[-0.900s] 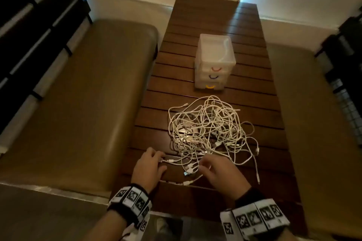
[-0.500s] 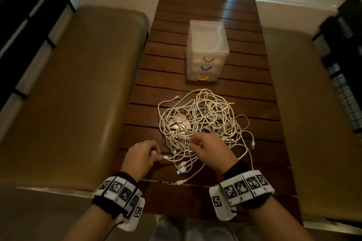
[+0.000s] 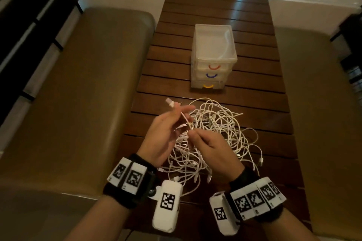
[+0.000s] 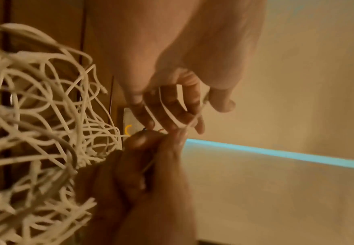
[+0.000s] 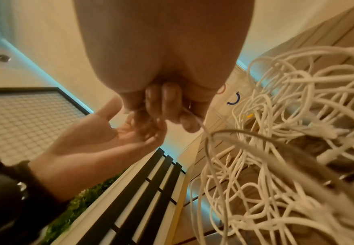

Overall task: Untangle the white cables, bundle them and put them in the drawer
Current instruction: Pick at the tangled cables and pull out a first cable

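A tangle of white cables (image 3: 219, 135) lies on the slatted wooden table (image 3: 215, 6), near its front end. My left hand (image 3: 180, 109) is raised over the tangle's left side and pinches one cable just below its plug (image 3: 169, 102). My right hand (image 3: 191, 131) pinches the same cable lower down, where it runs into the pile. The left wrist view shows that strand crossing my left fingers (image 4: 172, 109), with the right hand (image 4: 157, 149) below. A translucent drawer unit (image 3: 214, 45), its three drawers closed, stands beyond the cables.
The drawers have red (image 3: 214, 67), blue (image 3: 211, 75) and yellow (image 3: 208, 85) handles facing me. Padded brown benches (image 3: 78, 94) run along both long sides of the table. Dark slatted panels (image 3: 29, 25) stand at the far left. Bare table lies behind the drawer unit.
Both hands have lifted off the table's front edge. The left hand has turned palm inward and raised a plug end; the right hand has moved up to pinch the same cable.
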